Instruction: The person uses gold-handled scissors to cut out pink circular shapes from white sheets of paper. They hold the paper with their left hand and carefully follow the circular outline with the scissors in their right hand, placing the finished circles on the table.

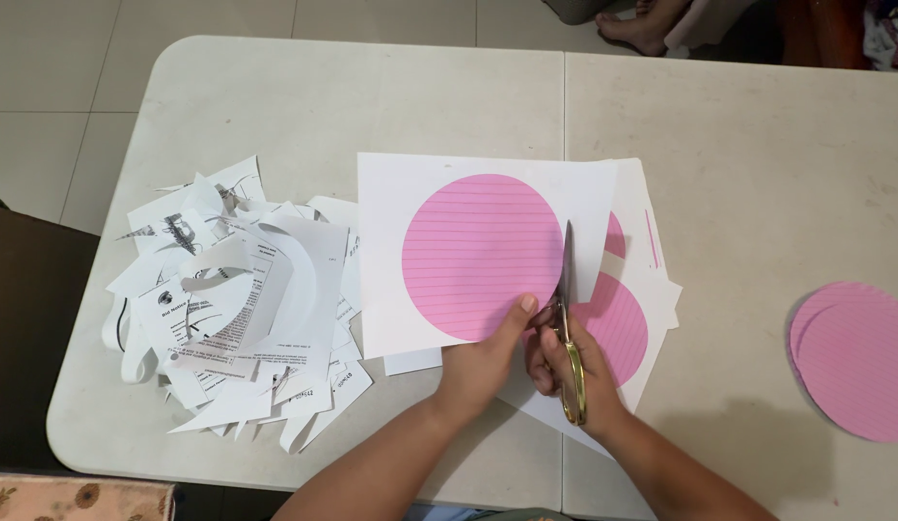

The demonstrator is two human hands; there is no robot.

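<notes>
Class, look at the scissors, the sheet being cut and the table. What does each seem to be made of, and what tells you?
Scissors: metal, it seems; the handles have a shiny gold gleam and the blades look grey.
Sheet held by the left hand: thin matt paper, white with a printed pink lined circle; it lies flat.
Table: probably plastic, off-white and slightly textured, with rounded corners and a centre seam.

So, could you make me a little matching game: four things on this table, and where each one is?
Things:
1. scissors
2. paper scraps
3. cut-out pink circles
4. sheet with pink circle

Places:
A. heaped on the table's left side
B. in the right hand
C. stacked at the right edge
D. pinched by the left hand

Pairs: 1-B, 2-A, 3-C, 4-D
</notes>
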